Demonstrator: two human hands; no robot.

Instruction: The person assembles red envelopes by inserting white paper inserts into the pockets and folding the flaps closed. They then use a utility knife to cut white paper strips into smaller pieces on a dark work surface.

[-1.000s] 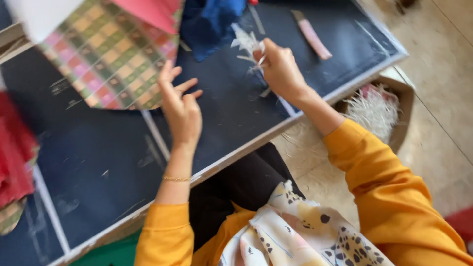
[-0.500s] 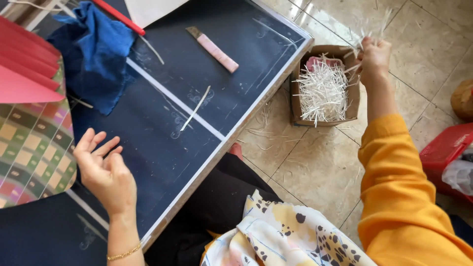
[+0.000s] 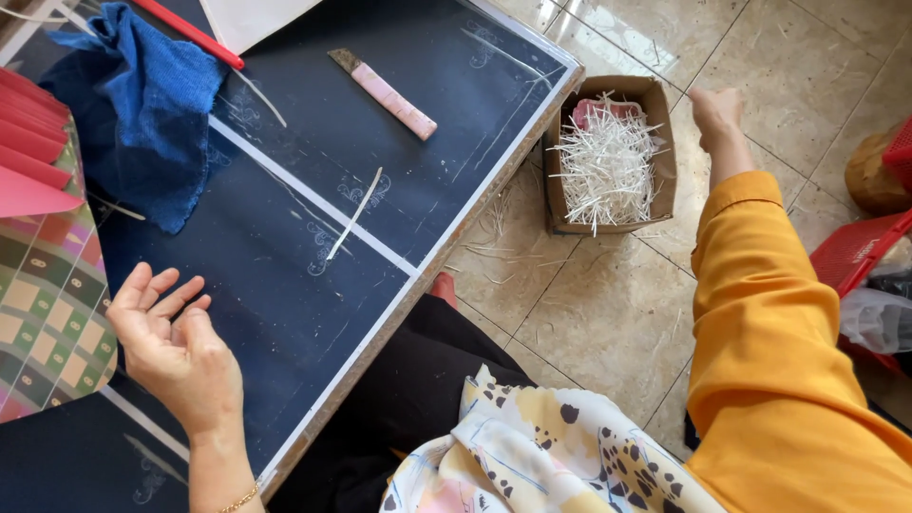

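Note:
My left hand (image 3: 176,342) hovers open, palm up, over the dark blue work board (image 3: 313,285), holding nothing. My right hand (image 3: 714,112) is stretched out over the tiled floor, just right of a small cardboard box (image 3: 655,142) heaped with thin white paper strips (image 3: 606,163); its fingers are loosely closed and no strips show in it. One white strip (image 3: 353,215) lies on the board near its white dividing line.
A pink-handled cutter (image 3: 385,93) lies at the board's far side. A crumpled blue cloth (image 3: 138,104), a red stick (image 3: 190,33), red folded paper (image 3: 33,142) and checked patterned paper (image 3: 47,313) sit to the left. Red baskets (image 3: 855,252) stand on the floor at right.
My right hand carried a bunch of white strips from the board out to the cardboard box and now holds none. My view swung right. My left hand stayed open over the board.

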